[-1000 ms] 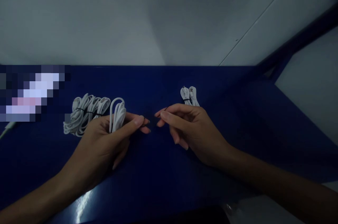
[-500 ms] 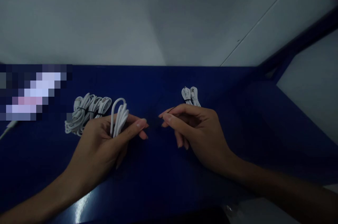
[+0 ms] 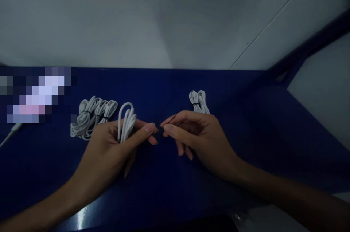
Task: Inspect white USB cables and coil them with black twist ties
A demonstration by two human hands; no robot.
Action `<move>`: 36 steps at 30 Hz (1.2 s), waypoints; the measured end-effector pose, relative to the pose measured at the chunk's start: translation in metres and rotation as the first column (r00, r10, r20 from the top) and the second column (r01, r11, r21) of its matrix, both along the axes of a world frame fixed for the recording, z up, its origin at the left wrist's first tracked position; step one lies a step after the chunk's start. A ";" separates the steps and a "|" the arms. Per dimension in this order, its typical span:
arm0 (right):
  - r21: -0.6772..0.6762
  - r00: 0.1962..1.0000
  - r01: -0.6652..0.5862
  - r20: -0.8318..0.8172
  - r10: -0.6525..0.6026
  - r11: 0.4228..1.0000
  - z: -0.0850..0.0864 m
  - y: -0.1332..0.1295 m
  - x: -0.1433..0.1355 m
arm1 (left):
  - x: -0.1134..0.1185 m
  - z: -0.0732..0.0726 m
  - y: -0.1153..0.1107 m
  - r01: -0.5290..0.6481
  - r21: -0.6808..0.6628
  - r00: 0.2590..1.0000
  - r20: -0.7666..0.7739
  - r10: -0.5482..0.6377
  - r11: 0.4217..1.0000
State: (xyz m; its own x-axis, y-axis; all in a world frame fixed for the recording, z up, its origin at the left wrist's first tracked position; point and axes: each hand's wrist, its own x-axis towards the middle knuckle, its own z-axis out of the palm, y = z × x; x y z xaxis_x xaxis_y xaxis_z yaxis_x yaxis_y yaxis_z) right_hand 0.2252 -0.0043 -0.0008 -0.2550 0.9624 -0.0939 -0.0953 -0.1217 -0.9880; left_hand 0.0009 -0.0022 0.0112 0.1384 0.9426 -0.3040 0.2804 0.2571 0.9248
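A coiled white cable (image 3: 127,122) rests in my left hand (image 3: 112,144), which is closed round it with thumb and forefinger pinched together. My right hand (image 3: 199,133) pinches a thin black twist tie (image 3: 172,118) between thumb and forefinger, its free end sticking up over the forefinger. The fingertips of both hands are close together, a small gap apart. Behind my left hand lies a pile of coiled white cables (image 3: 90,115), bound with black ties. Past my right hand are two tied white cables (image 3: 198,101), partly hidden by it.
The blue table (image 3: 153,188) meets a pale wall (image 3: 123,24) at the back. A blurred-out bright object (image 3: 43,93) lies at the left, with a white cord (image 3: 12,132) running from it. A dark blue frame bar (image 3: 308,42) slants up at the right.
My right hand has moved slightly left and my left hand slightly right, narrowing the gap between their fingertips. More of the black twist tie shows above the right forefinger.
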 end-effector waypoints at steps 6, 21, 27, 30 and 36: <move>-0.001 1.000 -0.006 0.003 0.006 1.000 0.001 -0.002 -0.002 | 0.001 0.001 -0.002 0.008 -0.013 1.000 0.016 -0.007 1.000; -0.029 0.993 -0.101 -0.065 0.099 0.994 -0.001 0.001 0.004 | -0.005 -0.008 0.001 0.094 -0.289 0.925 0.380 0.024 0.953; -0.048 0.986 -0.144 -0.087 0.139 0.988 -0.003 0.000 0.004 | -0.008 -0.011 -0.001 0.158 -0.319 0.903 0.429 -0.006 0.934; -0.064 0.982 -0.172 -0.095 0.165 0.983 -0.004 0.001 0.004 | -0.008 -0.010 -0.001 0.171 -0.340 0.894 0.448 -0.001 0.925; -0.065 0.978 -0.194 -0.092 0.188 0.979 -0.005 0.001 0.004 | -0.007 -0.008 0.001 0.235 -0.370 0.862 0.507 -0.017 0.899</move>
